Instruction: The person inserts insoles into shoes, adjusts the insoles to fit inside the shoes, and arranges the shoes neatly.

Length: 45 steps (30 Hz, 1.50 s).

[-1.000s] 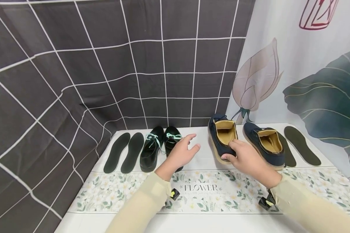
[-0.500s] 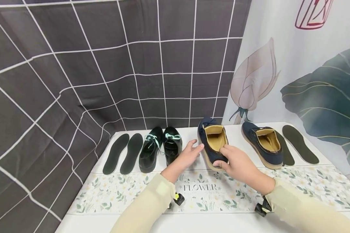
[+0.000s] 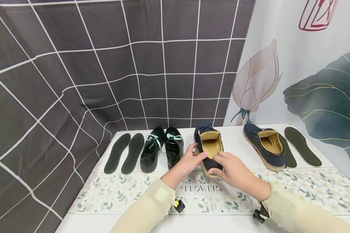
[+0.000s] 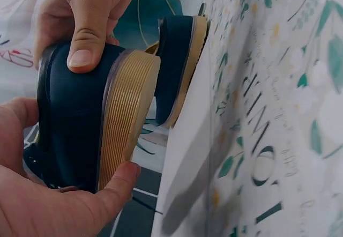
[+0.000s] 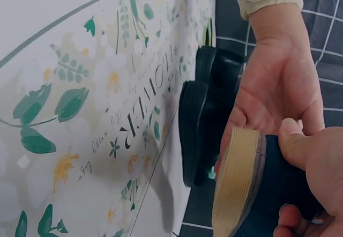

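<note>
A navy lace-up shoe [image 3: 210, 145] with a tan lining and ribbed pale sole is held up in front of me, toe pointing away. My right hand [image 3: 234, 169] pinches the back of its collar, thumb outside on the heel, as the left wrist view shows at the shoe's heel [image 4: 72, 113]. My left hand [image 3: 188, 161] has come round the shoe's left side, thumb and fingers spread between collar and sole edge. A shadow below the shoe shows in the left wrist view. Its mate, a second navy shoe [image 3: 263, 145], stands to the right.
Two black shoes [image 3: 151, 152] with mint laces stand left of the held shoe. Two dark insoles [image 3: 116, 153] lie farther left. Another pair of insoles [image 3: 302, 145] lies at the right, one partly behind the navy shoe. A dark grid curtain [image 3: 178, 64] hangs behind the table.
The right hand has carried the navy shoe leftward and slightly nearer. The left hand has moved in from beside the black shoes and taken hold of the shoe's left side.
</note>
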Each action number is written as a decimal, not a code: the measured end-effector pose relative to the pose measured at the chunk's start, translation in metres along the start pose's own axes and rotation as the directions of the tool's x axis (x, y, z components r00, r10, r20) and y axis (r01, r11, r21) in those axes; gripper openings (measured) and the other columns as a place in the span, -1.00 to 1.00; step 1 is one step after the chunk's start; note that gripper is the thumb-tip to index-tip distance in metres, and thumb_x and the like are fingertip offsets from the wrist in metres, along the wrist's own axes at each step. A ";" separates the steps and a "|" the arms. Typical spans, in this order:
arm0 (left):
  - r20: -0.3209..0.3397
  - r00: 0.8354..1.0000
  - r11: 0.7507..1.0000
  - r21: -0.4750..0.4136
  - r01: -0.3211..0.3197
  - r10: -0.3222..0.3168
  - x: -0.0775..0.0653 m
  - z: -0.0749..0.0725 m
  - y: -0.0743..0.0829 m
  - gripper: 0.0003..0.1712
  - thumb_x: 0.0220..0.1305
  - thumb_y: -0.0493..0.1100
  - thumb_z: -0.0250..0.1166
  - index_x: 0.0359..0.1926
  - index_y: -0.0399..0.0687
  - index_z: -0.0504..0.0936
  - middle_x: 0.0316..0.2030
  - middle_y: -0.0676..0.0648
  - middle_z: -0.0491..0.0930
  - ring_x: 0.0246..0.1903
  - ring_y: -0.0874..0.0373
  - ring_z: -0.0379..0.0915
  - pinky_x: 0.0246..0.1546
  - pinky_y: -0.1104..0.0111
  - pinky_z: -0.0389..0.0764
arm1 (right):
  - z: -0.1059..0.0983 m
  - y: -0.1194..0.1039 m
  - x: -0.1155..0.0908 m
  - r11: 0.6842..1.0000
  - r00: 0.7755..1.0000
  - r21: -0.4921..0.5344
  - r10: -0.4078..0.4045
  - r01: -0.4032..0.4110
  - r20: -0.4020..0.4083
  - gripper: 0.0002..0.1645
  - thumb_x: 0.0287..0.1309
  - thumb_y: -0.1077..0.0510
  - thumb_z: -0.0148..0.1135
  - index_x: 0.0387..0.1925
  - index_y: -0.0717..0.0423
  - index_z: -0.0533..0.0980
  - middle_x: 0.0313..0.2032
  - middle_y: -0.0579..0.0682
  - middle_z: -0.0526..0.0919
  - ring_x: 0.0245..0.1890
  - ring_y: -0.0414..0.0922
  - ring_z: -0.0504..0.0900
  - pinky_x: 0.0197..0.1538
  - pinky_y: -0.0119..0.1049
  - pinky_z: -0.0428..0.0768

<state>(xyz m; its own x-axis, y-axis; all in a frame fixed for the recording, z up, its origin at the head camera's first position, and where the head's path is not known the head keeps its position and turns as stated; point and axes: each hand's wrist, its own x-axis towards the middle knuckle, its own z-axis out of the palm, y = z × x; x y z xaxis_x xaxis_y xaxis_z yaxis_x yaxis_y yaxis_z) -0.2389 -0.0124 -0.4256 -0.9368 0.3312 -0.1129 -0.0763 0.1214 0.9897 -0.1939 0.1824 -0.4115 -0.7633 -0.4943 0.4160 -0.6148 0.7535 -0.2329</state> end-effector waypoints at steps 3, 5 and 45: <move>0.001 1.000 1.000 -0.024 0.014 -0.014 -0.001 -0.001 -0.004 -0.12 0.41 0.00 0.26 0.54 -0.16 0.02 0.25 -0.33 0.45 0.05 -0.06 0.62 0.16 0.11 0.56 | 0.003 0.000 -0.001 1.000 0.998 0.009 0.022 -0.023 0.055 -0.69 0.12 -0.14 0.41 -0.33 -0.08 0.50 -0.42 -0.25 0.37 -0.49 -0.30 0.27 -0.42 -0.42 0.28; 0.001 1.000 0.999 -0.022 0.028 -0.028 -0.002 -0.002 -0.007 -0.14 0.41 0.00 0.26 0.54 -0.16 0.05 0.24 -0.32 0.47 0.03 -0.03 0.63 0.14 0.14 0.58 | 0.005 -0.001 -0.002 0.999 0.995 0.018 0.036 -0.037 0.092 -0.70 0.17 -0.14 0.39 -0.29 -0.08 0.51 -0.40 -0.25 0.38 -0.48 -0.30 0.29 -0.42 -0.43 0.28; -0.111 0.988 0.745 0.668 -0.008 0.110 0.004 0.006 -0.019 -0.07 0.44 0.05 0.09 0.60 -0.11 -0.21 -0.35 -0.11 0.67 -0.54 0.09 0.54 -0.47 0.27 0.49 | 0.036 0.001 -0.017 0.999 0.989 -0.049 -0.013 0.021 0.149 -0.72 0.22 -0.11 0.37 -0.30 -0.10 0.46 -0.42 -0.22 0.34 -0.49 -0.28 0.27 -0.42 -0.38 0.25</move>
<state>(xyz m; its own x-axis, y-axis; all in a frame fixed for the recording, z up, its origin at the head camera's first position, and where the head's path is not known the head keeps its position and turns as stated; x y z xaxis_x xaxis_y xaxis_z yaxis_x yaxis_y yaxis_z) -0.2394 -0.0075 -0.4450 -0.9716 0.2364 0.0074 0.1785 0.7124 0.6787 -0.1887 0.1765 -0.4505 -0.7762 -0.5631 0.2836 -0.6199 0.7635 -0.1808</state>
